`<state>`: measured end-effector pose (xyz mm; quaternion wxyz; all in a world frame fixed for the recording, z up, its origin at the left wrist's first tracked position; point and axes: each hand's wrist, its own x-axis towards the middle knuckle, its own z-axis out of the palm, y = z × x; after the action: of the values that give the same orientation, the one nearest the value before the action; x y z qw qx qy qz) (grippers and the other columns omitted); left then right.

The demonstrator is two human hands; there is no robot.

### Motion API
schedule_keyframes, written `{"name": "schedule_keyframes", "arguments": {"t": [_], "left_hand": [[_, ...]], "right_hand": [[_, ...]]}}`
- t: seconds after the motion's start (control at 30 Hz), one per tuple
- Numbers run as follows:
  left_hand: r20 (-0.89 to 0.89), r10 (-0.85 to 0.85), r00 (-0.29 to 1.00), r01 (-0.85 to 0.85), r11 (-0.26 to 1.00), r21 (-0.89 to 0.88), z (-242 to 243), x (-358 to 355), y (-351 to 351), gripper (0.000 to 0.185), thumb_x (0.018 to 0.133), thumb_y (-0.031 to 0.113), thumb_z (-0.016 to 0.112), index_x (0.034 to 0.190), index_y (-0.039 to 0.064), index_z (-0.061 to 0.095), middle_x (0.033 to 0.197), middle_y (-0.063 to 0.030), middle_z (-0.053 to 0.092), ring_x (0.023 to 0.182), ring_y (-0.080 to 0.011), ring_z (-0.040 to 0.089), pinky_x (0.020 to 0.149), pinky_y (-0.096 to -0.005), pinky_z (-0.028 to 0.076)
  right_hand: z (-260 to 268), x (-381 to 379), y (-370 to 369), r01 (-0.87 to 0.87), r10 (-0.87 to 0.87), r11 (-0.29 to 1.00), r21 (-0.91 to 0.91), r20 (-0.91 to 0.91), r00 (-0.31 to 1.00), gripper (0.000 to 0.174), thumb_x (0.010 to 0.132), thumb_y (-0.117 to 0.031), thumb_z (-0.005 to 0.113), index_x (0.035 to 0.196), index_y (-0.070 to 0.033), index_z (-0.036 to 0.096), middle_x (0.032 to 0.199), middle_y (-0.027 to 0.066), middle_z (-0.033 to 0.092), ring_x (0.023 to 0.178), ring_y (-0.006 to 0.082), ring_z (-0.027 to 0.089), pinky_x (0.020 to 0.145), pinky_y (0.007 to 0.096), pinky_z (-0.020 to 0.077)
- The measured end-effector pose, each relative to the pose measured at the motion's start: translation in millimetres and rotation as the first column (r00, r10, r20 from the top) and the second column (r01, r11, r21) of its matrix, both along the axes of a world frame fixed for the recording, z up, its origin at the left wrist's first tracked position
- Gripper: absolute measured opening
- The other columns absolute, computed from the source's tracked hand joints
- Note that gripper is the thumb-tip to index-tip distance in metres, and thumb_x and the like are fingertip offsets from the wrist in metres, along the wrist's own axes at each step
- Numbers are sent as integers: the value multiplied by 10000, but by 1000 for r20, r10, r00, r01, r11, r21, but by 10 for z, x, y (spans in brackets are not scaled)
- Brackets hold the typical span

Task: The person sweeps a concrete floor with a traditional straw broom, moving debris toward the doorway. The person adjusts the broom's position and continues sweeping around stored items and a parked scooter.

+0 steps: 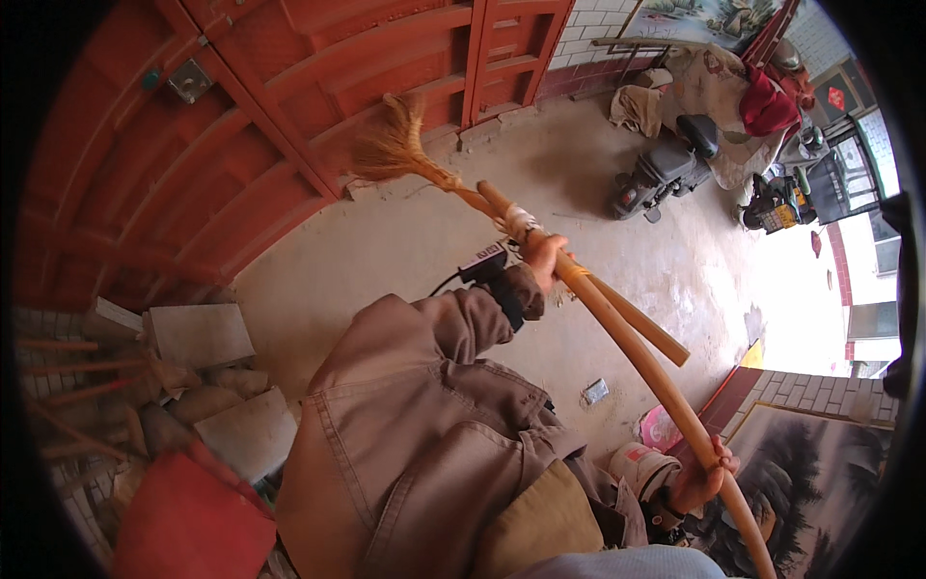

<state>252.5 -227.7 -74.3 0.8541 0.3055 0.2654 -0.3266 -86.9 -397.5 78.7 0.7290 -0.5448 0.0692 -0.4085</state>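
A straw broom [405,145] with a short stick handle [644,326] is lashed to a long wooden pole [636,354]. White wrapping [519,221] and a yellowish tie bind the two. My left hand [546,258] is closed around them between these bindings. Lower down, toward the right, my right hand [703,480] grips the pole by itself. The bristles are raised in front of the red metal gate [289,123], close to its bottom edge in the picture; I cannot tell whether they touch it. A dark device with a cable [483,262] sits by my left wrist.
A dark scooter [662,174] and cloth-covered items [712,87] stand at upper right. A white bucket [640,463] is near my right hand. A small packet [595,391] lies on the concrete floor [325,268]. Blocks [199,335], sticks and a red object [192,517] crowd the left.
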Motion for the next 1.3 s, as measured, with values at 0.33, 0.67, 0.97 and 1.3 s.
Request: {"name": "schedule_keyframes", "arguments": {"t": [0.33, 0.67, 0.97, 1.3], "left_hand": [[141, -8, 990, 38, 976, -212, 317, -4, -193, 204, 763, 124, 569, 888, 44, 430, 767, -81, 466, 698, -214, 529, 679, -341, 487], [80, 17, 997, -22, 998, 59, 17, 602, 167, 179, 718, 103, 556, 815, 47, 417, 749, -79, 450, 688, -206, 524, 677, -362, 497], [5, -71, 997, 71, 997, 18, -146, 404, -395, 225, 699, 55, 548, 875, 40, 408, 771, -96, 471, 665, -231, 541, 660, -359, 499], [-119, 8, 993, -27, 987, -156, -458, 111, -109, 231, 697, 63, 544, 873, 29, 398, 806, -114, 473, 738, -229, 539, 733, -363, 483]], "right_hand": [[285, -162, 76, 202, -197, 909, -364, 51, 979, 308, 718, -203, 672, 793, -90, 396, 777, 37, 434, 798, 184, 449, 821, 348, 380], [-110, 463, 397, 127, -128, 992, -15, -99, 987, 218, 757, -155, 622, 854, -80, 442, 873, 66, 509, 952, 247, 493, 910, 390, 346], [-15, 110, 626, 245, -248, 968, -47, -89, 965, 244, 761, -197, 637, 867, -84, 449, 928, 80, 536, 1009, 280, 484, 956, 426, 319], [186, 251, 149, 36, -80, 961, -274, -152, 985, 276, 721, -196, 661, 831, -68, 442, 862, 77, 510, 912, 240, 499, 909, 387, 367]]}}
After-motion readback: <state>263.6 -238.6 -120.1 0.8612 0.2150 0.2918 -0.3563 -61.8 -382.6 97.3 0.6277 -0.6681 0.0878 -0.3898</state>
